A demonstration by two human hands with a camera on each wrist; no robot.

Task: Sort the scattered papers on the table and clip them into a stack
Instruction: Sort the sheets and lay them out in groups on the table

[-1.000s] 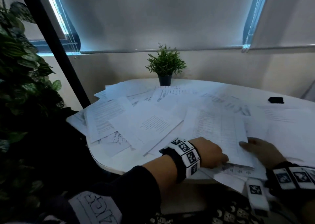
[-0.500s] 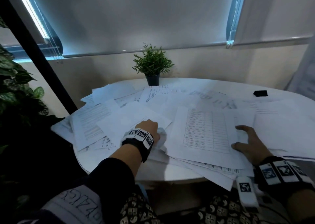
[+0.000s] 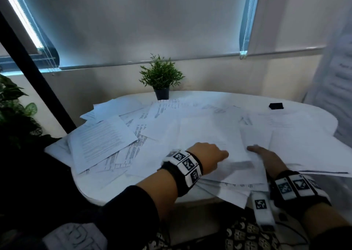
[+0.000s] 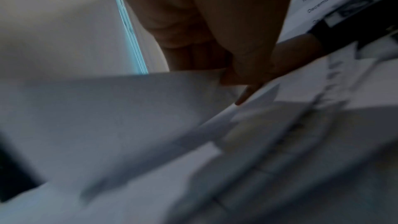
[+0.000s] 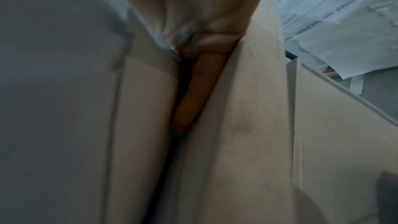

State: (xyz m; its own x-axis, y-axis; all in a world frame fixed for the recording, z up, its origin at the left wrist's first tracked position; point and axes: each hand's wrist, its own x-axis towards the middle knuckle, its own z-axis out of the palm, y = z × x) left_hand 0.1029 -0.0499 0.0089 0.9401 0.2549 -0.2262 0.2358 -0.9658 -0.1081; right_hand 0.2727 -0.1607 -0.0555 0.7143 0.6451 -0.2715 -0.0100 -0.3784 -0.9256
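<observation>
Several printed papers [image 3: 102, 141] lie scattered and overlapping on the white round table [image 3: 95, 185]. My left hand [image 3: 219, 154] pinches the near edge of a white sheet [image 3: 209, 133] over the pile at the front. In the left wrist view its curled fingers [image 4: 226, 67] nip that sheet [image 4: 107, 108]. My right hand [image 3: 266, 158] holds the gathered pile [image 3: 238, 179] just right of the left hand, thumb on top, fingers hidden beneath. In the right wrist view one finger [image 5: 191, 94] lies between sheets. A black binder clip [image 3: 276, 106] sits far right.
A small potted plant [image 3: 162, 93] stands at the table's back edge. A large leafy plant [image 3: 13, 116] and a slanted black pole [image 3: 38, 82] crowd the left side. Some sheets overhang the front edge near my lap. Closed blinds cover the window behind.
My left hand went left to a loose sheet, then came back right with it onto the pile beside my right hand. The right hand stayed on the pile.
</observation>
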